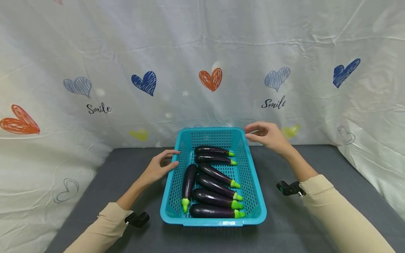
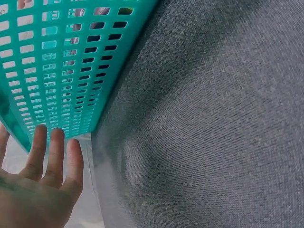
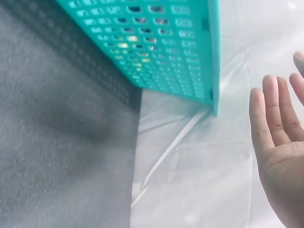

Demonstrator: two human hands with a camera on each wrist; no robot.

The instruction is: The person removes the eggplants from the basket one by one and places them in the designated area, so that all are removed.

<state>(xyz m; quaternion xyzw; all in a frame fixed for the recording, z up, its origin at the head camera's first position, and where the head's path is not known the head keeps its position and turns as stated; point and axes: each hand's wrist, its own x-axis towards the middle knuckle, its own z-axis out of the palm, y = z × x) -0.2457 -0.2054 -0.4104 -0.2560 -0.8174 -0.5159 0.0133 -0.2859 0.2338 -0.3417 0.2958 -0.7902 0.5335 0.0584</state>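
Note:
A teal perforated plastic basket (image 1: 260, 196) stands on the dark table, with several eggplants (image 1: 216, 191) lying inside. Most lie roughly crosswise with their green stem ends to the right; one eggplant (image 1: 189, 182) along the left wall points its stem toward the front. My left hand (image 1: 158, 167) is at the basket's left rim, fingertips and thumb right at the edge; in the left wrist view its fingers (image 2: 56, 152) extend beside the wall. By the far right corner, my right hand (image 1: 265, 135) hovers with relaxed fingers, and the right wrist view shows it apart from the basket's wall (image 3: 166, 42), holding nothing.
The table (image 1: 133, 175) has a grey cloth surface. Behind and around it hangs a white curtain (image 1: 177, 42) printed with hearts and the word Smile. A black wrist device (image 1: 137, 219) sits on the left sleeve and another black device (image 1: 289, 188) on the right.

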